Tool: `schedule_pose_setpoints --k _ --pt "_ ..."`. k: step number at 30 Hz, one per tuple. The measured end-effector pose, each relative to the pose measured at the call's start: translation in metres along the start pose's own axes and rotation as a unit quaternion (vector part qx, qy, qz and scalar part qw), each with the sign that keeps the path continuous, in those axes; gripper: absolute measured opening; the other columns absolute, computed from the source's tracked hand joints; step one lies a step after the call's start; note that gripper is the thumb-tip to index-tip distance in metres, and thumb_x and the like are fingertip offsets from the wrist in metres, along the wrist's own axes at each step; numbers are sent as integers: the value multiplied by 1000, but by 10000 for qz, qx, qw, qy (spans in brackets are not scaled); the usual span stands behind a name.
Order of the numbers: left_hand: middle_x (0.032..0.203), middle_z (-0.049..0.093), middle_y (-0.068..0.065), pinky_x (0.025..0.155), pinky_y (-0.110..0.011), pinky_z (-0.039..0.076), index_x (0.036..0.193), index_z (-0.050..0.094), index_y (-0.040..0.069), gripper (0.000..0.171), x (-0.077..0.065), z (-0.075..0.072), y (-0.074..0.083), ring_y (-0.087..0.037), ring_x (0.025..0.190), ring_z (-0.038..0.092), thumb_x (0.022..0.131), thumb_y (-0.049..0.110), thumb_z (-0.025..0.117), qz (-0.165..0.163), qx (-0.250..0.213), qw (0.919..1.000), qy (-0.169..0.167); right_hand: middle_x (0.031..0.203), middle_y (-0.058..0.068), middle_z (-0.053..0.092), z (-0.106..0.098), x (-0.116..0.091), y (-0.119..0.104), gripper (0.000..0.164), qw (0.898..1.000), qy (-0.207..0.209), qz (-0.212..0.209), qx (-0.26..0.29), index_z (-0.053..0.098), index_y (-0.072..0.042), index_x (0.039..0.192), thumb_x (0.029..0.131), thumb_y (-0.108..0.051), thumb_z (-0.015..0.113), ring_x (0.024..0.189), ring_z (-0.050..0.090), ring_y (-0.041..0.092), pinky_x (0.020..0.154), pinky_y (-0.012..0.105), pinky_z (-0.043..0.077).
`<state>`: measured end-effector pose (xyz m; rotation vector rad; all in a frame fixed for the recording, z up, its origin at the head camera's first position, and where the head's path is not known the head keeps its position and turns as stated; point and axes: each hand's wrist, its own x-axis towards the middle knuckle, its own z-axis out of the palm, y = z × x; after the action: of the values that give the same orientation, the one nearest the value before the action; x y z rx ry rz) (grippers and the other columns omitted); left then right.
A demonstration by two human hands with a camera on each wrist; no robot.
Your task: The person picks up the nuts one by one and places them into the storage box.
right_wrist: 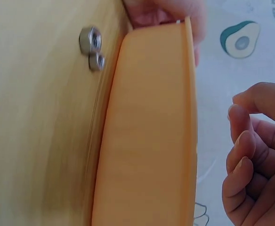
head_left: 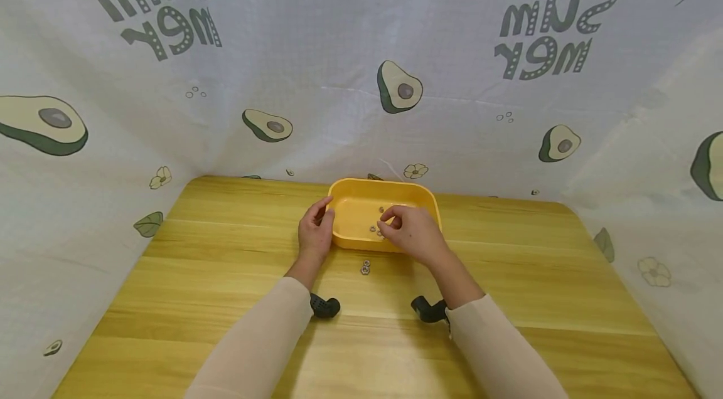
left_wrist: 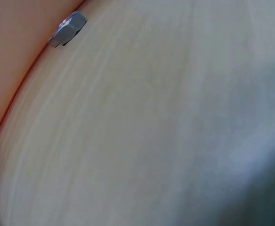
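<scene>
A yellow plastic tray (head_left: 356, 243) stands near the table's back edge, with several small metal nuts (head_left: 373, 229) inside. My left hand (head_left: 316, 237) holds its left end, thumb and fingers at the rim. Over the tray's right half hovers my right hand (head_left: 415, 233). Its thumb and index tips meet, with the other fingers curled, as the right wrist view shows; whether something small sits between the tips I cannot tell. Before the tray lie two nuts on the table, a larger nut (right_wrist: 90, 40) and a smaller nut (right_wrist: 96, 61), side by side. One nut (left_wrist: 68, 29) shows beside the tray in the left wrist view.
The wooden table (head_left: 226, 273) reaches a white cloth (head_left: 339, 29) printed with avocados, hanging behind and at both sides. Dark wrist-worn devices sit under the left wrist (head_left: 305, 275) and right wrist (head_left: 454, 283).
</scene>
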<state>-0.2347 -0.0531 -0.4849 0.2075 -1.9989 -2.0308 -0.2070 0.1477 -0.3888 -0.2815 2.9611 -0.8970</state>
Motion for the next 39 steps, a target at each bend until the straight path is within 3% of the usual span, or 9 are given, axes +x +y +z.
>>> schedule_pose_setpoints --k 11,19,28,39 --pt "141 63 -10 112 -45 47 130 70 11 33 0 0 0 -26 131 59 99 13 61 37 -21 10000 -21 68 -4 61 14 -25 -11 11 9991 81 -210 367 74 -16 95 92 -26 76 57 50 12 52 24 40" --pt "140 64 -10 112 -45 47 130 71 11 32 0 0 -1 -27 130 59 99 13 61 17 -14 10000 9 67 -6 59 30 -37 -8 6 9986 -244 -212 420 74 -18 92 90 -23 77 56 49 11 51 22 39" --pt "140 64 -11 112 -45 47 130 71 11 32 1 0 0 -27 131 59 99 13 61 4 4 10000 35 72 -9 64 52 -40 6 9 9960 -826 -274 196 72 -19 92 88 -24 77 65 56 8 61 24 47" --pt "138 66 -11 110 -45 49 129 71 10 32 1 1 -1 -28 128 61 99 13 61 114 56 9999 44 75 -8 64 58 -37 12 11 9955 -911 -155 230 68 -19 91 88 -22 78 68 57 8 64 25 47"
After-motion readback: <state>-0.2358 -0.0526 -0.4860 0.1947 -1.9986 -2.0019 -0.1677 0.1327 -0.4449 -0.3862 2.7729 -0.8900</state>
